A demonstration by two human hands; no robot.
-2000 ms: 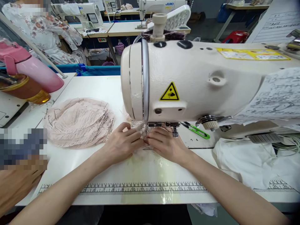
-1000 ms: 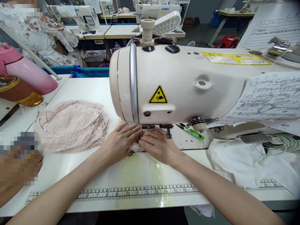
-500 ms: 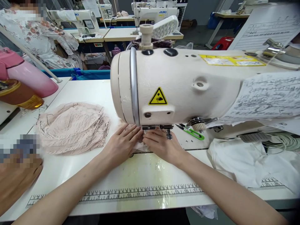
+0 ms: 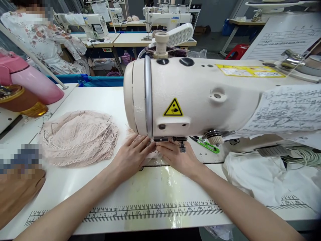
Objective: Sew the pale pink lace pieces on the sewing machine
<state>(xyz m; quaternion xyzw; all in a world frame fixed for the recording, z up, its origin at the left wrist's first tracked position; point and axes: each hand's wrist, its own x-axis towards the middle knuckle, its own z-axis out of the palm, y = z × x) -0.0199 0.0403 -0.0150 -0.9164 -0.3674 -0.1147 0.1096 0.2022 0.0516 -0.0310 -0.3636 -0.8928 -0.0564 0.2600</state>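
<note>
Pale pink lace (image 4: 154, 155) is laid under the left end of the sewing machine head (image 4: 195, 97), partly covered by both hands. By the left hand (image 4: 132, 150) it is pressed with fingers close together; by the right hand (image 4: 177, 156) it is touched from the other side. Whether it is pinched by either cannot be told, since the fingertips are partly hidden.

The work is judged to be midway on this piece; no finished seam is shown, and the needle point is hidden by the machine. From the hands, a heap of pink lace (image 4: 79, 139) is set at nine o'clock, whether sewn or waiting being unclear.

Green snips (image 4: 209, 147) are left at three o'clock, white cloth (image 4: 253, 177) just beyond. A pink bottle (image 4: 32, 83) is stood at ten, and another person's hand (image 4: 21, 194) is seen past eight.
</note>
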